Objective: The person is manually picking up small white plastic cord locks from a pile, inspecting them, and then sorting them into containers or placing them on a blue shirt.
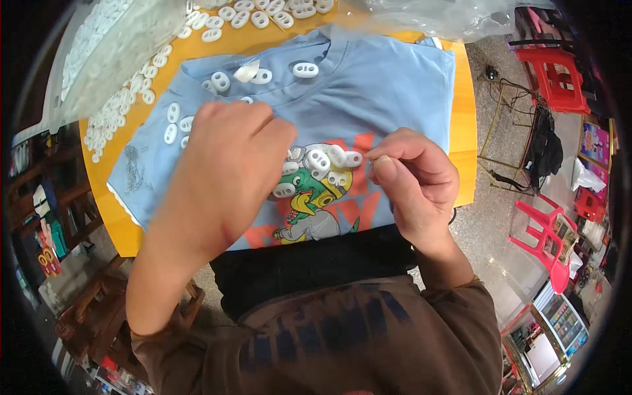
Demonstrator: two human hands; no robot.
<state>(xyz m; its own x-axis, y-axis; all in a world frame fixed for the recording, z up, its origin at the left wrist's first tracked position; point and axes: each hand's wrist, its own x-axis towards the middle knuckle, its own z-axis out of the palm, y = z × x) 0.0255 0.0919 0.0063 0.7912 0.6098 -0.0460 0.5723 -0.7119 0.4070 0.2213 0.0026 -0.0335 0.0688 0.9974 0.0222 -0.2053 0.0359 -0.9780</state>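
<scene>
A light blue T-shirt point(388, 85) with a cartoon print lies spread out before me. On the print rests a small cluster of white oval plastic pieces with two holes point(319, 160). My left hand point(230, 161) is closed above the shirt, left of the cluster. Its fingertips are turned away, so what they hold is hidden. My right hand point(418, 184) pinches thumb and forefinger together at the cluster's right end, close to one white oval piece point(353, 158). Whatever sits in that pinch is too small to name. More white oval pieces point(305, 70) lie near the collar.
The shirt covers much of a yellow table point(465, 131). Many loose white pieces point(118, 108) lie along its far left, beside a clear plastic bag of them point(99, 46). Another clear bag point(447, 16) lies at the far edge. Red stools point(553, 79) stand on the floor at right.
</scene>
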